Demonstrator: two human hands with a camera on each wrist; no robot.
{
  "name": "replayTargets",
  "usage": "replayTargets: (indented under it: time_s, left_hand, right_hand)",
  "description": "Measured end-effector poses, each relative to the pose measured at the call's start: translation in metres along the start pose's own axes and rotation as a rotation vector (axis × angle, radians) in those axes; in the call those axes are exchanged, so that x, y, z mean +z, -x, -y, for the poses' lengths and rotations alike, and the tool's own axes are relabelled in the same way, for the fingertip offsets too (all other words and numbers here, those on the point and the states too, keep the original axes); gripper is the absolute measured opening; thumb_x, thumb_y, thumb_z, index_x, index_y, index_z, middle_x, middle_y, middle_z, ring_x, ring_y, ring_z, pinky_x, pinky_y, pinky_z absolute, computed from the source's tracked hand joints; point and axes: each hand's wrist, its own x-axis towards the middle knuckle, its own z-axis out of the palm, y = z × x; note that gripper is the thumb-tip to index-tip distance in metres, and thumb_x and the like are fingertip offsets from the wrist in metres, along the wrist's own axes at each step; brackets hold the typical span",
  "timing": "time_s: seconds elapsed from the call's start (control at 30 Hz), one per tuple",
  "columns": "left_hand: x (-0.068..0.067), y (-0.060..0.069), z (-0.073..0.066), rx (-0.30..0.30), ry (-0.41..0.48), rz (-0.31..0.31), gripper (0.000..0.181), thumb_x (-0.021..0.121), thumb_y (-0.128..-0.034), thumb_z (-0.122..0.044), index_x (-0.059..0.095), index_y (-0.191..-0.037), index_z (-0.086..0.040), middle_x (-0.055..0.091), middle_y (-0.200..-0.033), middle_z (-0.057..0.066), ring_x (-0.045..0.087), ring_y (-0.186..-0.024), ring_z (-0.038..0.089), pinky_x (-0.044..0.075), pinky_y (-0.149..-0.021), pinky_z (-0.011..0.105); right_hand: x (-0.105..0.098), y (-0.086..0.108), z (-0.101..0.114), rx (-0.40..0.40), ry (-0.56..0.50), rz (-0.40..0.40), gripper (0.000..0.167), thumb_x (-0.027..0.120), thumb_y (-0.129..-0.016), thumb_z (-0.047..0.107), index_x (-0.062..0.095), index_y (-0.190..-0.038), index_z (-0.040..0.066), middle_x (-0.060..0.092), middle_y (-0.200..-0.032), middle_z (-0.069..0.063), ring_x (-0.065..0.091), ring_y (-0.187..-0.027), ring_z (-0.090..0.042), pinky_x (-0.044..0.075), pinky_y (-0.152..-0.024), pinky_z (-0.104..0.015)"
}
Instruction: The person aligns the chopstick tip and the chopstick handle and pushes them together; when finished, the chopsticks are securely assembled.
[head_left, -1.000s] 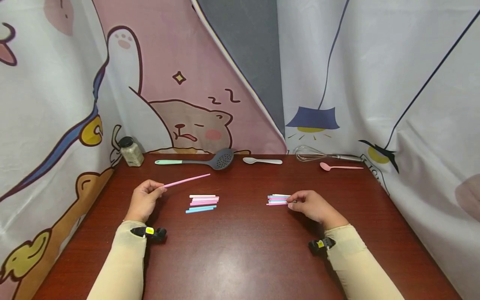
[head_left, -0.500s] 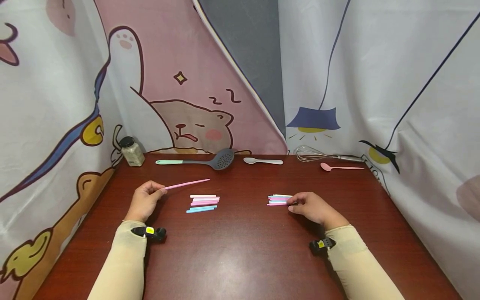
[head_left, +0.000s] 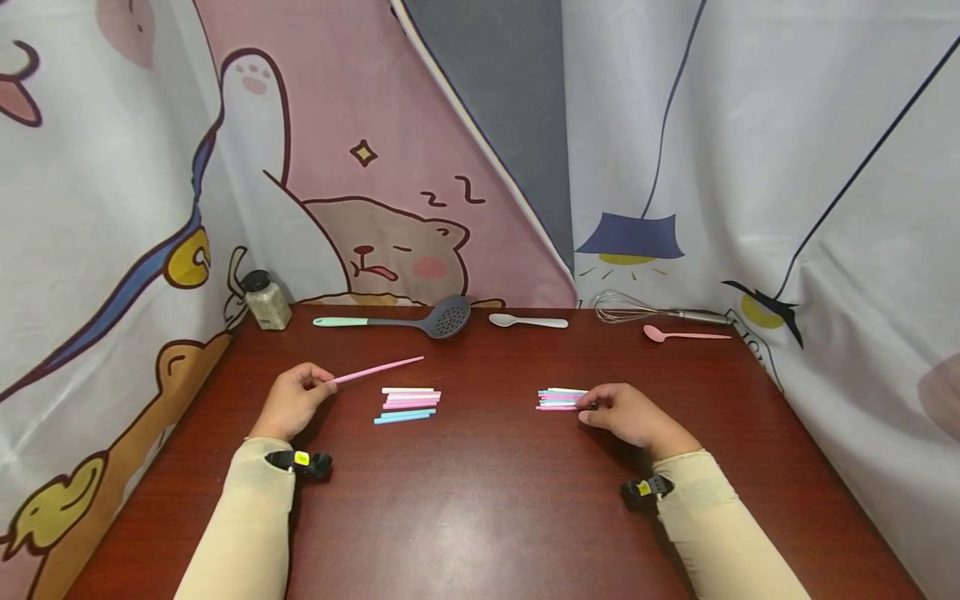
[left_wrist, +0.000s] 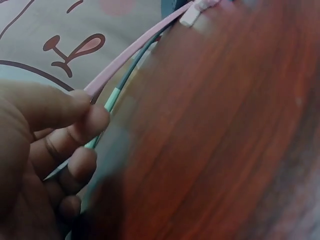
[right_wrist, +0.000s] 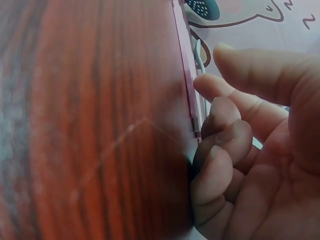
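Pinches a pink stick [head_left: 378,369] by one end between thumb and fingers of the left hand [head_left: 295,402], leaving the rest of its length free over the left half of the table [head_left: 465,508], not far in from the far edge. Holds the right hand [head_left: 633,421] at the right-hand ends of a bundle of sticks [head_left: 555,398], right of the table's middle, with thumb parted from forefinger and other fingers loosely curled, apparently gripping nothing; cannot confirm contact with the bundle.

Might slip or pivot in so small a pinch, being thin and held at one end only. Might knock the row of sticks [head_left: 411,406] askew if swung away from the far edge, given so little space between. If swung the other way, could brush the skimmer [head_left: 397,322] lying along that edge. Over on the right, could fan or roll the bundle apart through a careless nudge of the fingertips, so close to the stick ends.

Points from the left hand towards the far edge and the right edge together, free tip foremost. Runs lengthwise mainly along the far edge, slanting gently towards it. Cannot tell about any touch between tip and tabletop.
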Motion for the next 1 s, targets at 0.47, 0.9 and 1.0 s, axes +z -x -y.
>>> replayTargets:
  time_s: [0.47, 0.9, 1.0]
  left_hand:
    - [-0.003, 0.004, -0.002, -0.015, -0.189, 0.050, 0.008, 0.073, -0.0964, -0.016, 0.070, -0.094, -0.009, 0.058, -0.080, 0.003, 0.054, -0.078, 0.023, 0.031, -0.079, 0.042]
    - [-0.004, 0.005, -0.008, -0.020, -0.251, 0.110, 0.011, 0.074, -0.0938, -0.020, 0.069, -0.092, -0.011, 0.059, -0.080, 0.002, 0.055, -0.076, 0.020, 0.029, -0.078, 0.044]
    - [-0.004, 0.004, -0.009, -0.020, -0.253, 0.119, 0.012, 0.075, -0.0935, -0.021, 0.069, -0.093, -0.011, 0.060, -0.081, 0.003, 0.056, -0.078, 0.021, 0.028, -0.079, 0.045]
  right_hand:
    - [0.005, 0.000, 0.008, -0.058, 0.090, 0.030, 0.010, 0.078, -0.083, 0.002, 0.071, -0.084, 0.009, 0.054, -0.064, 0.003, 0.048, -0.062, -0.013, 0.039, -0.057, -0.029]
    - [0.007, 0.006, 0.012, -0.060, 0.192, 0.042, 0.015, 0.076, -0.082, 0.001, 0.066, -0.077, 0.011, 0.055, -0.063, 0.006, 0.050, -0.064, -0.014, 0.040, -0.061, -0.031]
    - [0.007, 0.008, 0.013, -0.063, 0.202, 0.041, 0.015, 0.076, -0.082, 0.001, 0.066, -0.076, 0.011, 0.055, -0.063, 0.005, 0.049, -0.064, -0.014, 0.040, -0.061, -0.031]
